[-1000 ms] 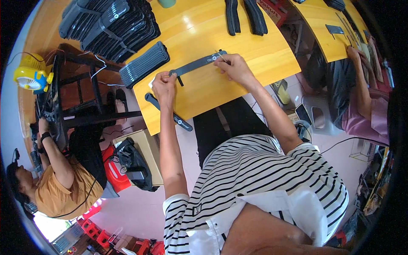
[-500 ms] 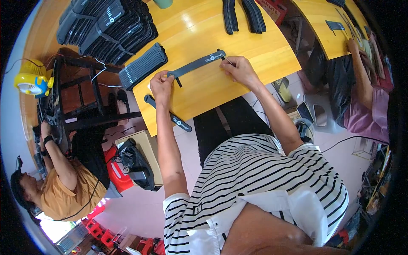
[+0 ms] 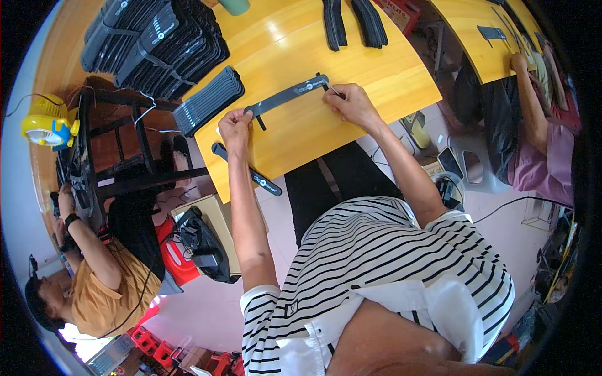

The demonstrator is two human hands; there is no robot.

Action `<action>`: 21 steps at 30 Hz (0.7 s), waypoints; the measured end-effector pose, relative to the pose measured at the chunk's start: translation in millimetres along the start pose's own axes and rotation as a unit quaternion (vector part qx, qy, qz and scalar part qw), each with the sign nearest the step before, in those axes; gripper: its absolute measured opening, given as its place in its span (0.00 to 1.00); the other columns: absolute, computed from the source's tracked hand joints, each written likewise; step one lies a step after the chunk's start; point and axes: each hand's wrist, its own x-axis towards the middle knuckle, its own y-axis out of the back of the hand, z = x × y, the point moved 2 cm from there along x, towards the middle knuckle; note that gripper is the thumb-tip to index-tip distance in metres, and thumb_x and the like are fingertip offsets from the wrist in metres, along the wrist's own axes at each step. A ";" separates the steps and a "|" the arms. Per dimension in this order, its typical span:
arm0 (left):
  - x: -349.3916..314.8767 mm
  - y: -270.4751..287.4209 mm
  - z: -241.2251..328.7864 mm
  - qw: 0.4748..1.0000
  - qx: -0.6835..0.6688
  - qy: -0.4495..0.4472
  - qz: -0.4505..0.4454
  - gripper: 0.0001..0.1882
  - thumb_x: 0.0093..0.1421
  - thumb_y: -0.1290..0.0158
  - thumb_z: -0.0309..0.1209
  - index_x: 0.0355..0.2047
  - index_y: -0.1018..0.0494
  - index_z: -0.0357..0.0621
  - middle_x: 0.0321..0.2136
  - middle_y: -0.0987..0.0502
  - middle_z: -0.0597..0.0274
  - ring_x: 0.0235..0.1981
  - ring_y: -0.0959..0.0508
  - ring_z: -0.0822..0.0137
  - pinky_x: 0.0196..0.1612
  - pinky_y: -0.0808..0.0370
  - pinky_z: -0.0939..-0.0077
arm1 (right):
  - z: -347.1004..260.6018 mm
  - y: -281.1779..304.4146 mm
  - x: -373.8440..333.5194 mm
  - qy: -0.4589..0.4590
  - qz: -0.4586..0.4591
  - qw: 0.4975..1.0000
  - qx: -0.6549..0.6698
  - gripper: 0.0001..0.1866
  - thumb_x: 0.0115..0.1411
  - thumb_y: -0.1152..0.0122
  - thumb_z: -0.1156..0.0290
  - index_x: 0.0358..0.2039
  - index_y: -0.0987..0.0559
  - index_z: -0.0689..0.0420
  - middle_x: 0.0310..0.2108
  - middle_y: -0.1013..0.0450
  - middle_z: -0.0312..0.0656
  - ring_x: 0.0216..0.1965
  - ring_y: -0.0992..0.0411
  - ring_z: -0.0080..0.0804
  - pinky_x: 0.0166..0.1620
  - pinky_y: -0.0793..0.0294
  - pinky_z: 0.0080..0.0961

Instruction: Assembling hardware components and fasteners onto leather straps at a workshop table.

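Note:
A dark grey flat strap (image 3: 285,97) with rounded ends and pale printing lies across the yellow table, slanting up to the right. Short black bands stick out near both its ends. My left hand (image 3: 235,130) pinches its left end between thumb and fingers. At the other end, my right hand (image 3: 353,105) grips a thin, pointed tool (image 3: 337,92) with its tip by the black band; its exact kind is too small to make out. A second grey strap (image 3: 266,182) lies by the near table edge, partly hidden under my left forearm.
Left of my hands lies a row of grey straps (image 3: 210,100), with tall bundled stacks (image 3: 157,47) behind. Two black strap bundles (image 3: 369,24) and a green cup (image 3: 235,5) sit at the far side. One person (image 3: 113,282) sits left; another's arm (image 3: 533,103) rests at the right table.
Both hands stay at the strap's ends, hardly moved. The whole view has shifted slightly. At left, the person in the orange shirt has moved a little to the right and down in the picture.

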 end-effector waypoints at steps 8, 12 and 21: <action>-13.1 0.6 13.1 0.997 -0.078 0.008 -0.003 0.04 0.51 0.45 0.21 0.27 0.30 0.36 0.18 0.27 0.64 0.16 0.29 0.77 0.19 0.34 0.88 | -2.7 4.7 3.7 0.006 0.033 0.999 -0.028 0.09 0.55 0.45 0.67 0.29 0.22 0.60 0.14 0.33 0.36 0.15 0.36 0.21 0.18 0.36 0.19; -13.4 -2.1 9.4 0.998 -0.052 0.045 -0.009 0.05 0.52 0.46 0.21 0.29 0.30 0.36 0.18 0.27 0.64 0.16 0.29 0.77 0.18 0.34 0.89 | -4.7 13.3 21.1 0.153 0.190 0.954 -0.174 0.10 0.53 0.45 0.66 0.26 0.22 0.60 0.15 0.30 0.45 0.19 0.29 0.33 0.25 0.31 0.30; -18.9 -4.1 15.1 0.997 -0.063 0.046 -0.014 0.04 0.51 0.46 0.20 0.29 0.29 0.36 0.17 0.28 0.66 0.14 0.31 0.78 0.17 0.35 0.88 | -14.4 7.7 35.9 0.091 0.155 0.954 -0.240 0.09 0.47 0.38 0.64 0.23 0.25 0.55 0.21 0.27 0.46 0.28 0.27 0.44 0.31 0.30 0.39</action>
